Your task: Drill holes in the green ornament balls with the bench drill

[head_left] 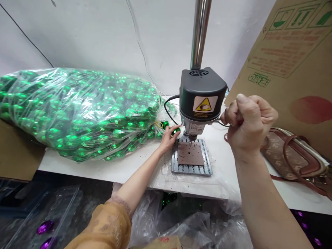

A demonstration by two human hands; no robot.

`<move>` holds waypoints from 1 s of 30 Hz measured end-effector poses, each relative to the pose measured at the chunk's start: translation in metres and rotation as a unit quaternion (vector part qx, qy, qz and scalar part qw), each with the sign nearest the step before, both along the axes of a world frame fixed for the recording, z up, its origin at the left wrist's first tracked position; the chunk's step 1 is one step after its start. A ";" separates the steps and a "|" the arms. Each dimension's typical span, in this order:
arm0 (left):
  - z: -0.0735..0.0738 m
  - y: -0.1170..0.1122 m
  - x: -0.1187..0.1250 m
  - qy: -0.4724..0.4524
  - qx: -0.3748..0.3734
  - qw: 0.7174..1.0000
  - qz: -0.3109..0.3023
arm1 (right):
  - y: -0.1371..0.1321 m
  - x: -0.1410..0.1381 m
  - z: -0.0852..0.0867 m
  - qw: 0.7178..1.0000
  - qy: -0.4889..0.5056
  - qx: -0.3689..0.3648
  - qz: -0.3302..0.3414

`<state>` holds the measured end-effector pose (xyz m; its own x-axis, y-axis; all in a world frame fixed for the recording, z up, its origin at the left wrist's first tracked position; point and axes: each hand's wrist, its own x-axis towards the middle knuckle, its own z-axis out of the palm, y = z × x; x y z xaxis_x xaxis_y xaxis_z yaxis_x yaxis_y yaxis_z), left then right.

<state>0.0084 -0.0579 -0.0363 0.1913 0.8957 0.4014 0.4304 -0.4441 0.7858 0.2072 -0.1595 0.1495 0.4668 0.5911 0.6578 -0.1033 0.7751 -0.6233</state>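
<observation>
A small bench drill (202, 95) stands on a white table (124, 166), its bit above a brown plate on the grey slotted base (191, 157). My left hand (169, 137) reaches to the left edge of the base, fingertips pinched on a green bead (176, 130) beside the bit. My right hand (246, 121) is a closed fist at the drill's right side, wrapped round the feed lever, which is mostly hidden inside it.
A big clear bag of green beads (77, 114) lies on the table's left. A cardboard box (290, 65) leans at the right, with a brown handbag (293, 155) below it. Plastic bags (181, 221) and purple beads (44, 227) lie under the table.
</observation>
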 end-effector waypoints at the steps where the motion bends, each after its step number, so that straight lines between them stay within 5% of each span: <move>1: 0.002 -0.006 -0.005 -0.027 0.010 1.000 -0.006 | 0.000 0.000 0.000 1.000 0.000 0.004 0.000; 6: 0.008 -0.039 -0.012 -0.157 -0.079 0.984 -0.043 | 0.002 0.001 -0.003 1.000 -0.005 0.017 -0.002; 13: 0.000 -0.062 0.010 -0.312 -0.269 0.908 -0.078 | 0.002 0.002 -0.004 0.999 -0.028 -0.006 -0.018; 16: -0.003 -0.062 0.015 -0.340 -0.271 0.898 -0.067 | 0.001 0.002 -0.004 0.999 -0.032 -0.001 -0.016; 24: -0.017 -0.056 0.014 -0.263 -0.186 0.942 -0.094 | 0.002 0.001 -0.007 0.999 -0.039 0.019 -0.023; 30: -0.017 -0.049 0.009 -0.268 -0.204 0.931 -0.139 | 0.002 0.002 -0.007 0.999 -0.036 0.010 -0.028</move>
